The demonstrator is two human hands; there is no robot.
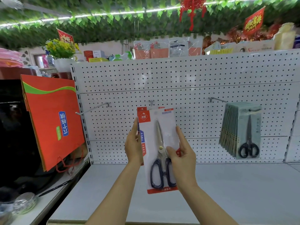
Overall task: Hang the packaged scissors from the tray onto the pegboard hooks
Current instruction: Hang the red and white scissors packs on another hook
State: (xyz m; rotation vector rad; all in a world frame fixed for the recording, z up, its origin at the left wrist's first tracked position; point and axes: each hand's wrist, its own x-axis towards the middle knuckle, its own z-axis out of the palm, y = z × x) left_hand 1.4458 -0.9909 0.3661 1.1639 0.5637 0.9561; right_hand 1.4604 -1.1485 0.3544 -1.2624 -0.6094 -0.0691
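Packaged scissors (158, 143): a white card with red trim is held upright just in front of the pegboard (186, 75), its top edge directly under the middle hook (151, 102); a second red-cornered card appears to sit behind it, though how many are held cannot be told
Left hand (134, 144): the left edge of the card is gripped, fingers laid along it and reaching up toward the red logo corner
Right hand (182, 154): the right edge is gripped, the thumb pressed on the front near the scissor pivot, fingers wrapped behind
Step in hand: judged to be the lining-up of the card's hang hole with the middle hook, nothing yet threaded
Doing it well: the card is best raised until its hole meets the hook tip, kept square to the board, then pushed back along the hook; both edges should be steadied so the card is not bent, and the hole is to be found by sight, since it is hard to make out here
Left hook (93, 108): bare, angled out from the board
Right hook (217, 100): already loaded with a row of grey scissor packs (240, 130)
Shelf (227, 184): grey, below the board; no tray is seen
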